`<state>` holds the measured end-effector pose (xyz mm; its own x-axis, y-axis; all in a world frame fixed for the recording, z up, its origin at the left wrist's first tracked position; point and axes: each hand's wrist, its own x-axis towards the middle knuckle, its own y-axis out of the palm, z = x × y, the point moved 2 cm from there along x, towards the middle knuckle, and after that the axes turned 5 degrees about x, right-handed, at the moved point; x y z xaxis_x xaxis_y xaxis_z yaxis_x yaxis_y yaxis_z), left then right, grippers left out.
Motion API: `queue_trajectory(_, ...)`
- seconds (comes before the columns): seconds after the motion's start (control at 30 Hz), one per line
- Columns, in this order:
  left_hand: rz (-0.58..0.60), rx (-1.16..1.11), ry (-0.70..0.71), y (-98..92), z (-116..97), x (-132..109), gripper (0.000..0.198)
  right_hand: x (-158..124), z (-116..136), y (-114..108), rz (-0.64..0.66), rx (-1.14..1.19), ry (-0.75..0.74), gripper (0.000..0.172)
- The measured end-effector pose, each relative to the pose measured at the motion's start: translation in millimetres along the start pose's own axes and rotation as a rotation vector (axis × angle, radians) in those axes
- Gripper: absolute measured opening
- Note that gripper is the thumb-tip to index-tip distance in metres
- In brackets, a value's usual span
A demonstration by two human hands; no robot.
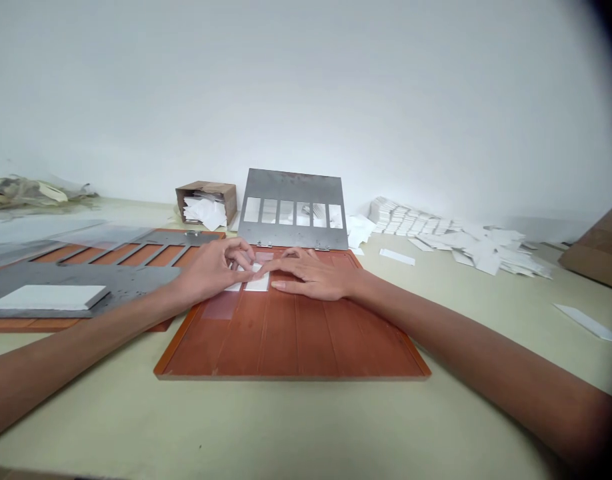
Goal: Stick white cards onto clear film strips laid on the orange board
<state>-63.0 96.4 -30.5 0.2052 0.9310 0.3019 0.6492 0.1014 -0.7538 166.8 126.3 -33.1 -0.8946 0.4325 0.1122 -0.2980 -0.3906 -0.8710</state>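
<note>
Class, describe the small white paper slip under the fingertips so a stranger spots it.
Find the grooved orange-brown board mid-table. At its far end, the left hand and right hand meet on the small white paper slip. Its neighbouring film patch is translucent.

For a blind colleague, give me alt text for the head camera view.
The left hand and right hand press white paper pieces onto a grooved reddish-brown board on a pale table. A grey metal plate with rectangular windows stands upright behind.
</note>
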Motion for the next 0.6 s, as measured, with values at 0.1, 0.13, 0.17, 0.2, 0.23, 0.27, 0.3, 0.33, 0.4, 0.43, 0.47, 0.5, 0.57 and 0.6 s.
queue_trajectory(0.1, 0.002, 0.008, -0.004, -0.4, -1.2, -0.7, 0.018, -0.3, 0.1, 0.2, 0.005, 0.003, 0.013, 0.050)
queue_trajectory(0.13, 0.000, 0.014, -0.008, -0.7, -2.0, -1.1, 0.018, -0.4, 0.1, 0.2, 0.004, -0.001, 0.017, 0.050)
queue_trajectory(0.17, -0.003, 0.020, -0.011, -1.1, -3.0, -1.4, 0.018, -0.5, 0.1, 0.1, 0.002, -0.009, 0.015, 0.050)
queue_trajectory(0.2, -0.005, 0.026, -0.014, -1.4, -3.9, -1.7, 0.018, -0.5, 0.2, 0.0, 0.001, -0.017, 0.008, 0.049)
queue_trajectory(0.23, -0.007, 0.032, -0.016, -1.6, -4.6, -1.9, 0.018, -0.5, 0.3, -0.1, 0.002, -0.023, -0.005, 0.049)
queue_trajectory(0.27, -0.008, 0.036, -0.018, -1.6, -5.1, -1.9, 0.018, -0.5, 0.5, -0.1, 0.006, -0.026, -0.021, 0.048)
queue_trajectory(0.3, -0.008, 0.039, -0.020, -1.6, -5.4, -1.9, 0.018, -0.5, 0.6, 0.0, 0.010, -0.025, -0.032, 0.048)
queue_trajectory(0.33, -0.007, 0.042, -0.020, -1.5, -5.3, -1.8, 0.018, -0.5, 0.5, 0.0, 0.013, -0.024, -0.032, 0.048)
queue_trajectory(0.4, -0.007, 0.045, -0.018, -1.1, -4.5, -1.3, 0.017, -0.4, 0.3, -0.1, 0.012, -0.028, -0.018, 0.048)
queue_trajectory(0.43, -0.008, 0.046, -0.016, -0.9, -3.9, -1.0, 0.017, -0.2, 0.5, -0.1, 0.010, -0.034, -0.016, 0.048)
queue_trajectory(0.47, -0.011, 0.046, -0.015, -0.8, -3.2, -0.6, 0.018, -0.1, 0.8, -0.1, 0.011, -0.039, -0.021, 0.048)
queue_trajectory(0.5, -0.014, 0.046, -0.014, -0.7, -2.5, -0.3, 0.019, 0.1, 1.4, 0.0, 0.014, -0.044, -0.032, 0.048)
queue_trajectory(0.57, -0.020, 0.041, -0.012, -0.5, -1.8, 0.4, 0.020, 0.3, 2.5, 0.0, 0.022, -0.050, -0.053, 0.048)
queue_trajectory(0.6, -0.021, 0.036, -0.008, -0.4, -1.7, 0.6, 0.022, 0.2, 2.7, 0.0, 0.023, -0.055, -0.055, 0.048)
